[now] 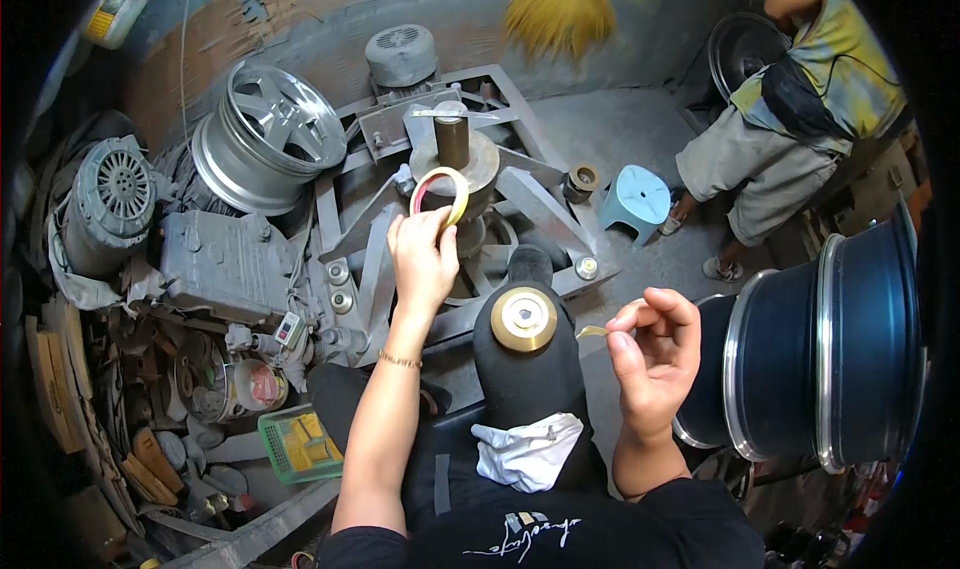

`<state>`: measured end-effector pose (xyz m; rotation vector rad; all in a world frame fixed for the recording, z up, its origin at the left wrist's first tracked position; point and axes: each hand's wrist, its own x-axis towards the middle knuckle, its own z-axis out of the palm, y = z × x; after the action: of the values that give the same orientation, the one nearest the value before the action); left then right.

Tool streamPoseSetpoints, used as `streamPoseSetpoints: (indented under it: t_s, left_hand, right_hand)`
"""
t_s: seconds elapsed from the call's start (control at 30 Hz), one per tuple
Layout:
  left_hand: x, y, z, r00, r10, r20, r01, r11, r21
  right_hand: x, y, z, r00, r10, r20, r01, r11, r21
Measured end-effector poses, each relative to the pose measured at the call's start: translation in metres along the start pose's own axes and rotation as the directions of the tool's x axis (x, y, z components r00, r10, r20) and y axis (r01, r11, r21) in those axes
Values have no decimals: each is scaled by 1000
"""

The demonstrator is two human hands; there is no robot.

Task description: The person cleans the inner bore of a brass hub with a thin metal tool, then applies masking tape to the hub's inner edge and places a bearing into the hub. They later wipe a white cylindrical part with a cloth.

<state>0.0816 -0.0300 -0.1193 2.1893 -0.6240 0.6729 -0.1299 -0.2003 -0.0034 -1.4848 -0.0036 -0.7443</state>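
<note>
My left hand (pixel 424 259) grips a roll of tape (pixel 460 194), yellowish with a red inner ring, raised in front of the machine's upright shaft (pixel 453 144). Between the thumb and fingers of my right hand (pixel 655 364) is a short strip of tape (pixel 592 331), its free end pointing left. A round brass-coloured cap (pixel 524 319) with a silver centre rests on my dark-trousered knee, between the two hands. Crumpled on my lap lies a white cloth (pixel 527 453).
A heavy metal frame (pixel 520 194) with a motor (pixel 401 57) stands ahead. To the left are a silver wheel rim (pixel 268 134), another motor (pixel 108 204) and a green basket (pixel 275 449). Dark blue rims (pixel 780 354) stand right. Beyond a blue stool (pixel 637 199), another person (pixel 790 119) bends over.
</note>
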Motion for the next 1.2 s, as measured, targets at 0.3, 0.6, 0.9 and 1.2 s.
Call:
streamPoseSetpoints:
  t_s: [0.3, 0.6, 0.9, 1.2]
  left_hand:
    - [-75, 108, -128, 950, 308, -51, -312, 947, -80]
    - [-172, 141, -126, 517, 691, 504, -560, 719, -411]
    - [-162, 146, -126, 691, 666, 279, -464, 706, -536]
    - [-42, 138, -141, 953, -146, 264, 278, 766, -580]
  right_hand:
    - [8, -1, -17, 991, -90, -102, 87, 996, -29]
    - [13, -7, -3, 1000, -1, 11, 1, 1000, -2]
    - [13, 12, 0, 958, 262, 117, -269, 962, 45]
    - [7, -9, 19, 901, 373, 222, -393, 918, 51]
